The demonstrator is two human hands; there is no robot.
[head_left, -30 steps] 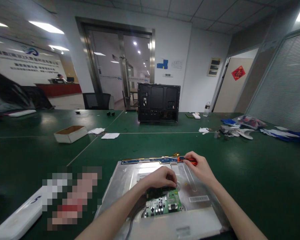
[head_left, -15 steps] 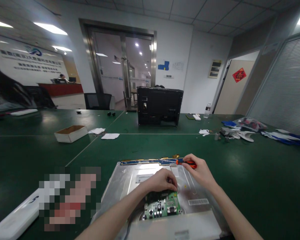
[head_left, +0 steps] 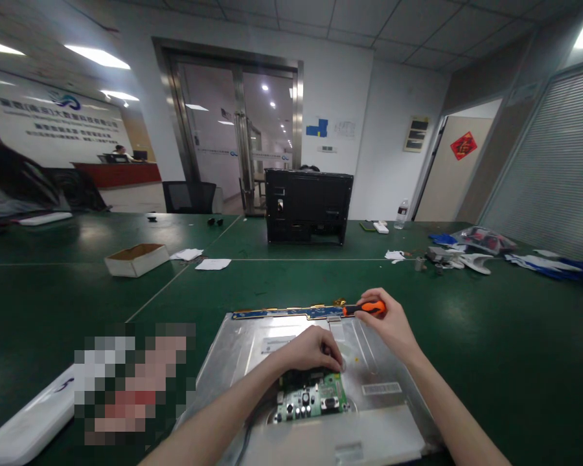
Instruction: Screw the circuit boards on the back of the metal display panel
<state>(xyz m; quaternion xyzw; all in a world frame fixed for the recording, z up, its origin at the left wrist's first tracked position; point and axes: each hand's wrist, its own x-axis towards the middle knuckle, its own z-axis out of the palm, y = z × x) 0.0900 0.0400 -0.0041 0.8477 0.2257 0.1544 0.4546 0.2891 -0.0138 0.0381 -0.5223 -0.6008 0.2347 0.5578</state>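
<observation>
Silver metal panel (head_left: 315,336) lies flat on the green bench (head_left: 490,336), low centre of frame. The left hand (head_left: 313,349) pinches something at the green board (head_left: 313,398), probably steadying it. The right hand (head_left: 393,323) grips an orange screwdriver (head_left: 366,309), tip at the panel's far edge.

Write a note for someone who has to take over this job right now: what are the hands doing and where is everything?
Left hand: fingers pinched at the top edge of the green circuit board, on the metal back of the panel.
Right hand: shut on the orange screwdriver, tip pointing left at the blue strip board along the panel's far edge.
Panel lies flat on the green table.
Done: the panel's metal back is bare, both boards exposed.
Left: both boards are still on the panel; whether any screws are out cannot be seen.
</observation>
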